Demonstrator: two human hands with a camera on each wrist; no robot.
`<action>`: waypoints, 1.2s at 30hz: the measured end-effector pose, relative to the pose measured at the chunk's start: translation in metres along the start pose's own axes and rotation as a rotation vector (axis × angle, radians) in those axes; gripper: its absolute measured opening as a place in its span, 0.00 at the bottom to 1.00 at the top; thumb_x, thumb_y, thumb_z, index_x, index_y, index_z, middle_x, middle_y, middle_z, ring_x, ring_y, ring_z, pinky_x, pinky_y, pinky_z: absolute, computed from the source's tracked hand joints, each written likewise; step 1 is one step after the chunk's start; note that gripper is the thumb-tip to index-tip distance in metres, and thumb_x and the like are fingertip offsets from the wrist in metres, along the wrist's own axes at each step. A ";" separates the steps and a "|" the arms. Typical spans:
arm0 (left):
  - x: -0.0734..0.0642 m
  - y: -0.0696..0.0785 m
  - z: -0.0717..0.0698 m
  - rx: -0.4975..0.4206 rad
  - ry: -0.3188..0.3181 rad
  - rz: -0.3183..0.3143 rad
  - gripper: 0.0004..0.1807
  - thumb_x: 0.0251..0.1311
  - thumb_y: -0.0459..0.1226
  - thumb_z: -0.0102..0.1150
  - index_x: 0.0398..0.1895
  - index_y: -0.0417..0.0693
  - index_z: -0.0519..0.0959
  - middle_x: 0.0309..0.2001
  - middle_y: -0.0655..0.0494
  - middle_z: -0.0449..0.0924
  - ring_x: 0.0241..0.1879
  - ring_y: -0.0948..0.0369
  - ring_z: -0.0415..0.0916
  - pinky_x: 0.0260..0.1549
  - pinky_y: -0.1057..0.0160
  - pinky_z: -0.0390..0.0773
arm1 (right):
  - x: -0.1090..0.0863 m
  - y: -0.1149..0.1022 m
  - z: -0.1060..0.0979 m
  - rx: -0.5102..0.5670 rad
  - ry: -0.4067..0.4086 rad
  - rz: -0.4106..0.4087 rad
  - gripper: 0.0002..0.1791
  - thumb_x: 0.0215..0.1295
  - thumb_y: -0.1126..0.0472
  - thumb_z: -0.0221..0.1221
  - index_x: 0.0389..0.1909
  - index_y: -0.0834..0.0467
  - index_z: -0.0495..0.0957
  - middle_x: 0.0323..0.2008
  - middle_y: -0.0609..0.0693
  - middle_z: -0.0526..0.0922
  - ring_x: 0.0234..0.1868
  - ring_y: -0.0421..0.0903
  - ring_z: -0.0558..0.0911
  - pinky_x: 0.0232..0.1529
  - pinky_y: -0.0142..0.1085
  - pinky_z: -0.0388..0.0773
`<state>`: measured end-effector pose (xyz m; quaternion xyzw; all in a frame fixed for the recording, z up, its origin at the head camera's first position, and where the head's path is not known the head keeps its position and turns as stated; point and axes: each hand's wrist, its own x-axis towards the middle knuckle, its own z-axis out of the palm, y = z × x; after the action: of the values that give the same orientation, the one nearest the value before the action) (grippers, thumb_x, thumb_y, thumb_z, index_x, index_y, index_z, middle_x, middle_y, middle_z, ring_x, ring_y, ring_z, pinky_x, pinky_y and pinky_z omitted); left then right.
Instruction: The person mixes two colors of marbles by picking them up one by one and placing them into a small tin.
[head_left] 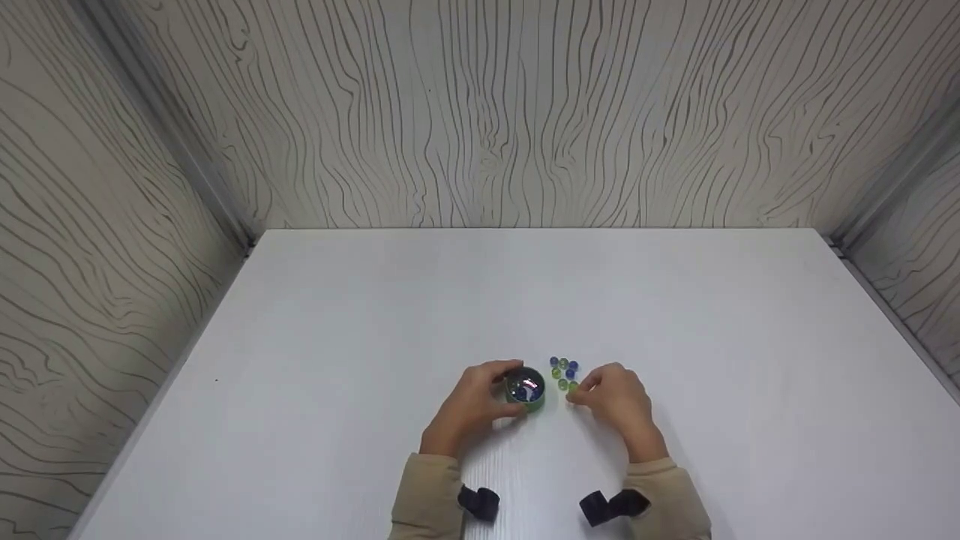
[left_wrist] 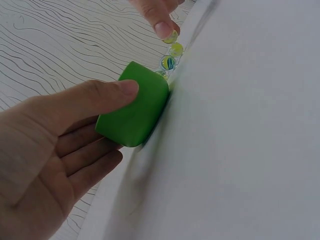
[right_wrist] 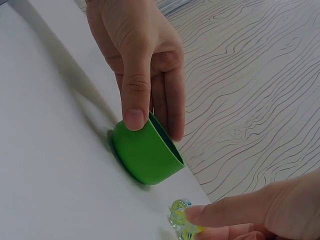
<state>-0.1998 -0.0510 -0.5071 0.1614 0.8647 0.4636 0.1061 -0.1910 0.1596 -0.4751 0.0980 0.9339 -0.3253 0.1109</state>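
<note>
A small green cup (head_left: 535,405) stands on the white table, its shiny dark inside showing blue marbles at the bottom. My left hand (head_left: 469,401) holds it from the left, thumb on the near wall (left_wrist: 137,107) and fingers round the far side. To the cup's right lies a little cluster of glass marbles (head_left: 563,364), some blue, some yellow-green. At its near end my right hand (head_left: 618,401) pinches a yellow-green marble (head_left: 573,386) between thumb and forefinger. In the right wrist view the right thumb (right_wrist: 197,215) partly covers the marbles.
The white tabletop (head_left: 337,315) stretches out around both hands. Behind it rises a wood-grain patterned wall (head_left: 480,112), with similar panels at left and right. Each sleeve carries a black wrist mount (head_left: 480,504).
</note>
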 end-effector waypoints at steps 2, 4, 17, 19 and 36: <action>0.000 0.000 0.000 -0.002 -0.001 -0.003 0.34 0.48 0.32 0.71 0.63 0.40 0.72 0.61 0.43 0.77 0.63 0.49 0.74 0.67 0.52 0.73 | 0.000 -0.001 0.000 -0.001 -0.003 0.001 0.11 0.52 0.57 0.68 0.29 0.62 0.83 0.29 0.54 0.80 0.28 0.45 0.74 0.23 0.29 0.68; 0.000 0.000 0.000 -0.007 -0.002 -0.008 0.35 0.48 0.33 0.71 0.63 0.40 0.72 0.61 0.44 0.77 0.63 0.49 0.74 0.67 0.52 0.73 | 0.000 -0.002 0.000 -0.001 -0.005 0.001 0.12 0.52 0.57 0.68 0.30 0.62 0.83 0.30 0.55 0.80 0.29 0.45 0.75 0.24 0.30 0.69; 0.000 0.000 0.002 -0.003 0.006 -0.008 0.36 0.47 0.34 0.72 0.63 0.41 0.71 0.61 0.45 0.77 0.63 0.50 0.74 0.67 0.53 0.72 | -0.002 -0.005 0.000 0.012 0.009 -0.024 0.11 0.53 0.56 0.68 0.29 0.62 0.84 0.30 0.54 0.81 0.29 0.45 0.74 0.25 0.30 0.67; 0.000 0.000 0.002 -0.001 0.007 -0.007 0.36 0.48 0.34 0.72 0.63 0.41 0.71 0.61 0.45 0.77 0.63 0.50 0.74 0.67 0.53 0.72 | -0.003 -0.006 0.000 0.015 0.016 -0.037 0.11 0.53 0.56 0.68 0.29 0.62 0.84 0.29 0.54 0.81 0.29 0.45 0.74 0.24 0.30 0.66; 0.000 -0.001 0.000 -0.026 -0.002 -0.010 0.37 0.48 0.33 0.71 0.65 0.41 0.70 0.62 0.46 0.76 0.64 0.51 0.73 0.67 0.54 0.73 | -0.007 -0.012 0.003 0.041 0.054 -0.079 0.09 0.53 0.57 0.68 0.27 0.61 0.84 0.24 0.51 0.78 0.27 0.43 0.71 0.23 0.29 0.64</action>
<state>-0.2001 -0.0511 -0.5083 0.1560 0.8593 0.4743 0.1113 -0.1867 0.1478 -0.4690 0.0719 0.9328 -0.3459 0.0707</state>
